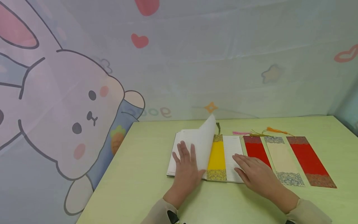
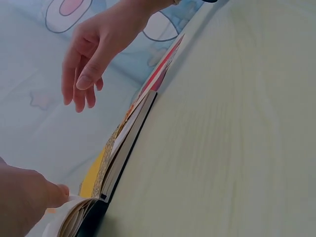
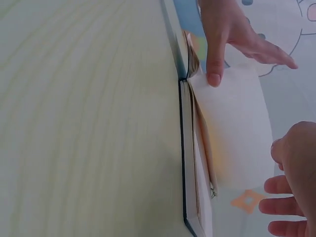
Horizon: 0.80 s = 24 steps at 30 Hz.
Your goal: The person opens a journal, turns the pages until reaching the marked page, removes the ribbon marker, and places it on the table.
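Observation:
An open notebook [image 1: 233, 155] with white pages lies on the table. My left hand [image 1: 185, 165] rests with spread, straight fingers on its left-hand pages, the thumb near the spine. One page [image 1: 206, 140] stands partly raised beside that hand. A yellow bookmark [image 1: 216, 155] with patterned ends and a dark green tassel lies on the right side, near the spine. Above the notebook's right edge is my right hand [image 1: 257, 174], fingers extended and loosely bent, holding nothing. In the left wrist view the right hand [image 2: 98, 54] hangs clear above the notebook.
Right of the notebook lie a red bookmark [image 1: 255, 149], a cream bookmark [image 1: 284, 160] and another red bookmark [image 1: 311, 161], with tassels toward the back. Behind the pale green table [image 1: 134, 186] hangs a cloth backdrop [image 1: 195, 77] with a cartoon rabbit.

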{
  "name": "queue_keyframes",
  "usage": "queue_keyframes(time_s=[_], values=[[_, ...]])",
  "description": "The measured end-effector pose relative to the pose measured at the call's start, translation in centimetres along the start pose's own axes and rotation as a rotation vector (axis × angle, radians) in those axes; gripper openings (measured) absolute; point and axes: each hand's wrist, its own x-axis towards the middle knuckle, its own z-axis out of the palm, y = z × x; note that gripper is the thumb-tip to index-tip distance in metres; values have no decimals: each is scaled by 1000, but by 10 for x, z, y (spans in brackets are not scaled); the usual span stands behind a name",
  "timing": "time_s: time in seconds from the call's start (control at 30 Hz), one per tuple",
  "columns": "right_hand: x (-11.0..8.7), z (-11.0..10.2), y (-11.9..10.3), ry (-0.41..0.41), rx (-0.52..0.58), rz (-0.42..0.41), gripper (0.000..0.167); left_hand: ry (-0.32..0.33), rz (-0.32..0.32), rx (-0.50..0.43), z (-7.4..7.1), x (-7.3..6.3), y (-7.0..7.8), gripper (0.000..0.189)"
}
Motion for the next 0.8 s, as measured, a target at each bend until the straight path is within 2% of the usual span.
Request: queue_keyframes(time_s=[0.2,0.3,0.37,0.57,0.8], values=[[-1,1,-3,-11,0,80,63,-123,13,45,1,-5,-4,100],[0,0,-6,-79,15,164,41,-189,21,21,1,-7,-6,85],[1,-1,-8,-140,29,238,33,-230,30,-5,0,-8,-7,76],[9,-3,-12,-329,130,460,33,-351,42,-102,0,-13,-10,57],[12,3,-8,-391,193,548,30,-485,-1,-190,1,-17,-9,50]])
